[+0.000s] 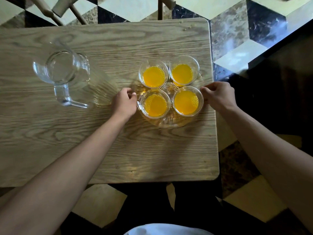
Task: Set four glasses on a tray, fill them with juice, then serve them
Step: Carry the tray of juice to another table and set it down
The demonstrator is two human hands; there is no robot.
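Both hands (124, 103) (218, 95) grip tray (169, 122) bearing four juice-filled glasses (155, 105).

dim overall | soft daylight upper right | wide-angle edge bending

The round clear glass tray (169, 122) shows only at its near rim and ribbed centre; four clear glasses of orange juice (155, 105) cover the rest. Whether the curled fingers of the two hands (124, 103) actually grip the tray's edge cannot be told. The light wooden desk (101, 141) is cut off at the left edge, the wooden chair (57, 9) at the top.
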